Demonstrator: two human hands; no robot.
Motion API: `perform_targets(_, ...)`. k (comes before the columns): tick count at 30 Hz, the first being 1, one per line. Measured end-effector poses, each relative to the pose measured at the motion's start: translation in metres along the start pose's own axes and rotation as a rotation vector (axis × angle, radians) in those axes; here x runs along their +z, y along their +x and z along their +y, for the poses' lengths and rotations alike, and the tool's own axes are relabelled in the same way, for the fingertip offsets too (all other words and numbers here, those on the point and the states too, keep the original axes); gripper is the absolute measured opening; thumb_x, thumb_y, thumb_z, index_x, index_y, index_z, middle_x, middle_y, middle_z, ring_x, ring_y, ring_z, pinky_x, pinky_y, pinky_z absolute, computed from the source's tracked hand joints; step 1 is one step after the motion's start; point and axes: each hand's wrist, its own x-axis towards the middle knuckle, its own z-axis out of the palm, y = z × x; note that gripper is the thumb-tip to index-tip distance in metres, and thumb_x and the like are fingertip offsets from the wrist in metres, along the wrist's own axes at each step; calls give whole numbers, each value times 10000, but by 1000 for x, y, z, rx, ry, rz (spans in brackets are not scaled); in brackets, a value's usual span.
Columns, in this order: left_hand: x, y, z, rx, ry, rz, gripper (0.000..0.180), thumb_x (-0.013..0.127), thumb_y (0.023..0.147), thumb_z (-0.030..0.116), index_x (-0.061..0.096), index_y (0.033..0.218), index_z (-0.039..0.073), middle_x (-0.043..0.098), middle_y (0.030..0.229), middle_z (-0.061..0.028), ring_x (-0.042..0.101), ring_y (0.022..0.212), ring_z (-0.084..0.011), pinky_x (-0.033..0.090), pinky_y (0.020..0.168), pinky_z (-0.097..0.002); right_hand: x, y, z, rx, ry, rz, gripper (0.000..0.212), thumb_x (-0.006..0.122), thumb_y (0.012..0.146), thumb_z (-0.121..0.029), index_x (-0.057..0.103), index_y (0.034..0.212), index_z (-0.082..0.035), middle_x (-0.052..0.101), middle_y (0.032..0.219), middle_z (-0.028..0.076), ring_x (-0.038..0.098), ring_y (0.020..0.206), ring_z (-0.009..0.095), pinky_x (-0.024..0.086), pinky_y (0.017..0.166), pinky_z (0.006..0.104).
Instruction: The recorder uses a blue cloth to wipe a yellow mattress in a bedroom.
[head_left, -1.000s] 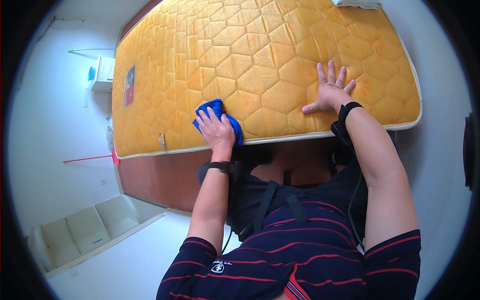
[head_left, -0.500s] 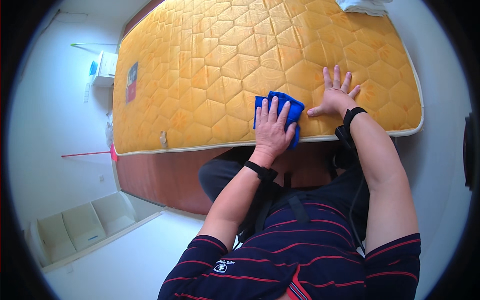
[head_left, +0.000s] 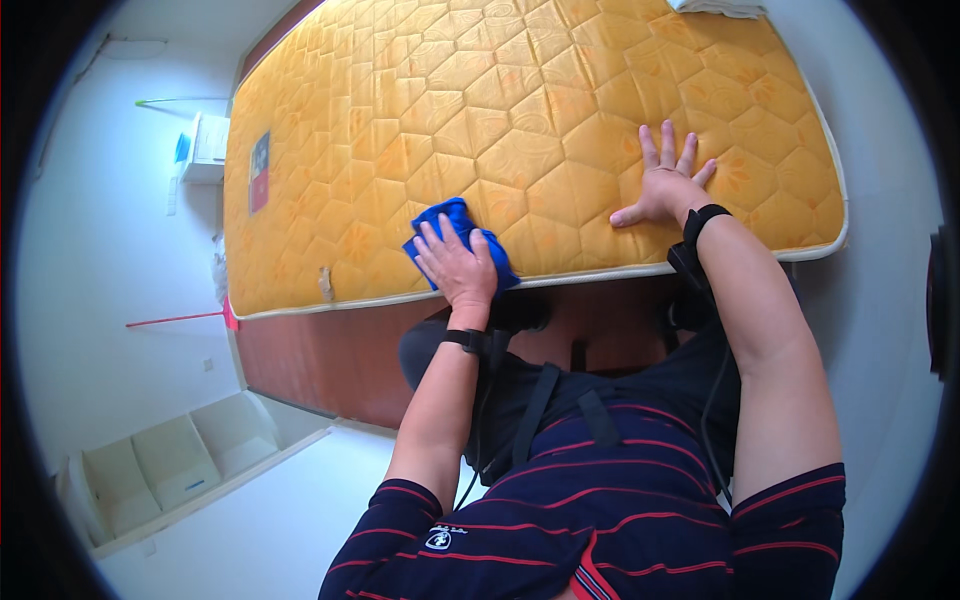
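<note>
A bare orange quilted mattress (head_left: 520,110) lies on a dark wooden bed frame (head_left: 330,360). My left hand (head_left: 458,265) presses flat on a blue cloth (head_left: 448,222) near the mattress's front edge, its fingers spread over the cloth. My right hand (head_left: 667,188) rests open and flat on the mattress further right, fingers apart, holding nothing. Both wrists wear black bands.
A white shelf unit (head_left: 150,470) lies on the floor at the lower left. A small white cabinet (head_left: 205,150) stands beside the bed at the left. A red-handled stick (head_left: 175,320) and a green-handled one (head_left: 185,100) lean near the wall. White fabric (head_left: 715,8) sits at the mattress's far end.
My left hand slid the blue cloth right along the mattress edge, then back left to the middle. My right hand stayed planted on the mattress.
</note>
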Motion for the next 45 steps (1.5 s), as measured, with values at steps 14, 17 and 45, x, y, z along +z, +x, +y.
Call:
perform_targets(14,-30,-11,49,434,-260,-106,647,687,1028,392,573,1605,122,502,1691,-200,425,1572,-471,326,1302,-578,-1,3,3,18,8,25,1688,940,665,-777,-207,1769,-216,-303,1830,137,-280,1656,494,-32,1287,781)
perform_targets(17,-22,0,18,311,-208,-64,642,649,1060,375,546,1612,64,481,1688,-261,419,1566,-499,307,1309,-587,0,1,4,16,17,25,1686,942,664,-775,-203,1770,-218,-305,1829,139,-285,1655,492,-38,1286,780)
perform_targets(45,3,23,11,71,-124,114,679,650,978,449,599,1561,104,527,1667,-191,436,1551,-435,279,1315,-587,-5,-11,3,-19,44,46,1680,943,660,-771,-176,1778,-207,-291,1832,152,-284,1658,484,-69,1291,762)
